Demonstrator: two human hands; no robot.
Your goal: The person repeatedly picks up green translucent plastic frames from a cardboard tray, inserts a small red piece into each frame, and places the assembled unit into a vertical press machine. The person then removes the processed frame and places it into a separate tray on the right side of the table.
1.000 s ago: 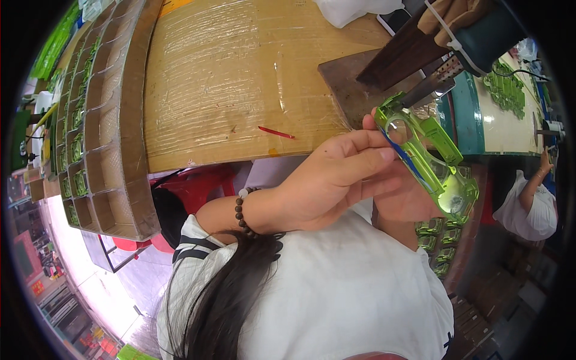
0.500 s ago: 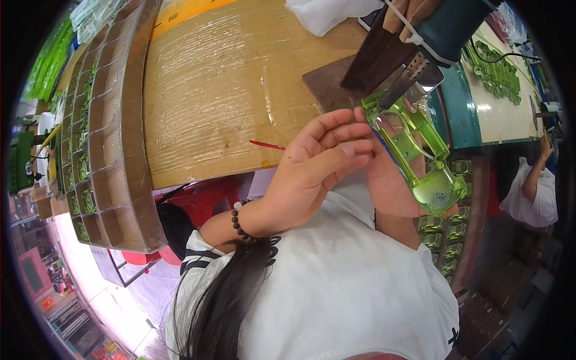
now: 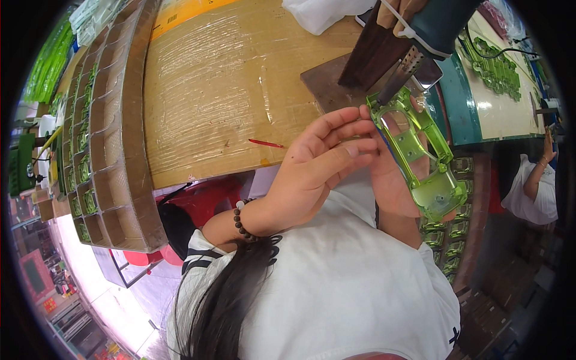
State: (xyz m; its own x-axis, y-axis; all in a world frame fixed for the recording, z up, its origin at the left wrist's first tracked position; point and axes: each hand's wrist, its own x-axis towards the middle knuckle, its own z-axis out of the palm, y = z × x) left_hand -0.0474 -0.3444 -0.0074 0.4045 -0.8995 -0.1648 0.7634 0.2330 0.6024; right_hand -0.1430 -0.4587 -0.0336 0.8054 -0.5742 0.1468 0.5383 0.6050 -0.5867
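Note:
A see-through green plastic car body shell (image 3: pixel 441 191) with large window openings lies tilted along my right hand (image 3: pixel 393 183), whose palm and fingers are partly hidden behind it. The shell's far end meets the narrow tip of a dark hot-air gun (image 3: pixel 410 65) with a perforated metal sleeve. My left hand (image 3: pixel 327 150), with a beaded bracelet at the wrist, is held beside the shell. Its fingers are stretched and slightly bent, with nothing in them. The fingertips are close to the shell's left edge; whether they touch it I cannot tell.
A cardboard-topped table (image 3: pixel 210 90) carries a thin red strip (image 3: pixel 266 143). Dark wooden boards (image 3: pixel 366 51) stand by the gun. At left is a divided cardboard box (image 3: pixel 114 144) of green shells; more shells (image 3: pixel 457 231) lie below right. Another person (image 3: pixel 534 186) is at far right.
The shell and my right hand have shifted slightly to the right and down relative to the view. My left hand stays beside the shell, fingers still stretched.

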